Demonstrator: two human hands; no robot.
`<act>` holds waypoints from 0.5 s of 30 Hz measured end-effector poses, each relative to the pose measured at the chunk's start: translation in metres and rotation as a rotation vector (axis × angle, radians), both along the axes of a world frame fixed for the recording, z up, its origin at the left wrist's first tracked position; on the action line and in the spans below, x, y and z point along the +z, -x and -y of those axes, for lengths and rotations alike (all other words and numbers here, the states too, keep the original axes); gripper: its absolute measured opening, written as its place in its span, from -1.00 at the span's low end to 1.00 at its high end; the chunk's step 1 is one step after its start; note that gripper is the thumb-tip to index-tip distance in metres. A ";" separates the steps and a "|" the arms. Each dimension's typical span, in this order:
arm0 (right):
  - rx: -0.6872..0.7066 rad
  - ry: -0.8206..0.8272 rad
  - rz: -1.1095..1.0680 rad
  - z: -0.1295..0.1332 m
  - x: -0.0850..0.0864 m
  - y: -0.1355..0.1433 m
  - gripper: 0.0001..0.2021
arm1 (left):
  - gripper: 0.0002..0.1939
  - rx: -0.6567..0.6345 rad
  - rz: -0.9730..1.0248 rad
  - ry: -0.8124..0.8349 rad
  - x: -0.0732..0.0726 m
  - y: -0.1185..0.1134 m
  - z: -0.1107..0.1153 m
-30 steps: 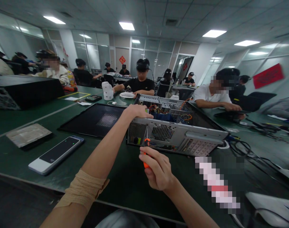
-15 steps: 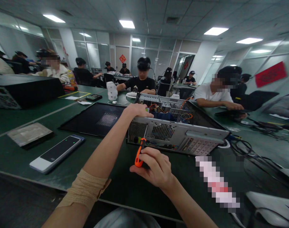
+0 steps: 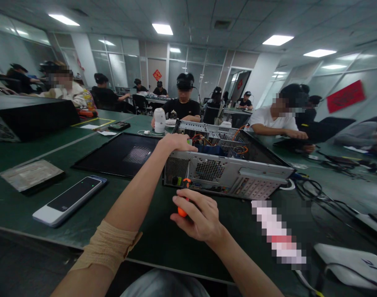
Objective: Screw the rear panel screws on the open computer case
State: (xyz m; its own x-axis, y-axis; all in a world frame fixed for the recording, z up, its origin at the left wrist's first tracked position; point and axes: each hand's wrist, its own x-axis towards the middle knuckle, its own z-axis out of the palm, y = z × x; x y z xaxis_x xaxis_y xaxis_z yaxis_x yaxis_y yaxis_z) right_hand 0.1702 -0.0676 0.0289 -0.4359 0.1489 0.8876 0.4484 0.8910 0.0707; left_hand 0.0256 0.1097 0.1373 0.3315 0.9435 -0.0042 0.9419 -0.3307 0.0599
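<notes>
In the head view an opened computer case [image 3: 262,175] lies on the table, its metal rear panel facing me and its wiring exposed on top. My left hand [image 3: 176,143] is closed over the case's upper left edge; its fingertips are partly hidden inside. A beige wrap covers that forearm. Fingers curled, my right hand [image 3: 202,214] holds an orange and black screwdriver [image 3: 182,211] just in front of the rear panel. The shaft points up at the panel's left part; whether its tip sits in a screw is too small to tell.
Left of the case lies a black side panel [image 3: 120,154]. Nearer are a hard drive [image 3: 33,173] and a white handheld device [image 3: 69,200]. A blurred white strip [image 3: 278,233] and black cables [image 3: 318,194] lie at right. Across the table sits a co-worker [image 3: 182,107].
My right fingers have shifted around the screwdriver handle, covering more of it. My left hand stays on the case edge. Across the table, the white object by the co-worker has moved right.
</notes>
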 end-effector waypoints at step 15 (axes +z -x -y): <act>-0.037 -0.060 0.030 0.005 0.002 -0.005 -0.75 | -0.06 0.007 -0.004 0.006 0.001 -0.001 0.002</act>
